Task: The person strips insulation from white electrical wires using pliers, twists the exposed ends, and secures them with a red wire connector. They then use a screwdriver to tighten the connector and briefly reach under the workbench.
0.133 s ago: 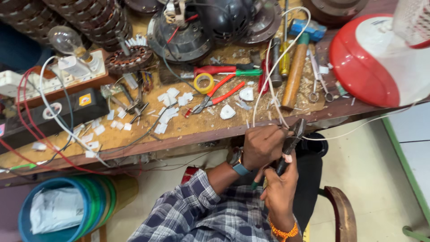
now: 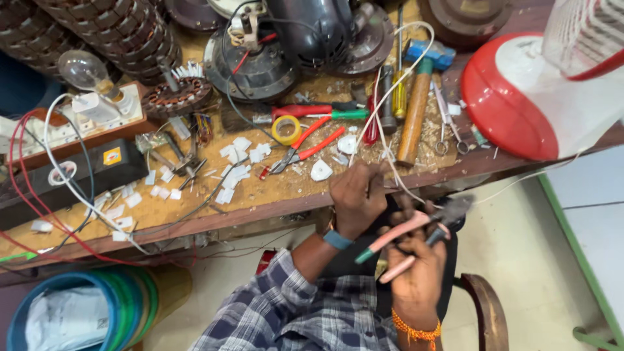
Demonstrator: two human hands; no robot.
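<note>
Two hands work just below the bench edge [image 2: 260, 201]. Left hand [image 2: 356, 195], fingers pinched together on a white wire [image 2: 390, 97] that runs up across the bench. Right hand [image 2: 416, 273] clamped around pink-handled pliers [image 2: 416, 227], jaws pointing up right. Hammer [image 2: 416, 110] lies above, red fan base [image 2: 507, 97] far right.

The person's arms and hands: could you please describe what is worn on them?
Both hands are bare. The left hand has a blue band at the wrist and a blue-grey plaid sleeve rolled up the forearm. The right hand has an orange beaded thread at the wrist.
</note>
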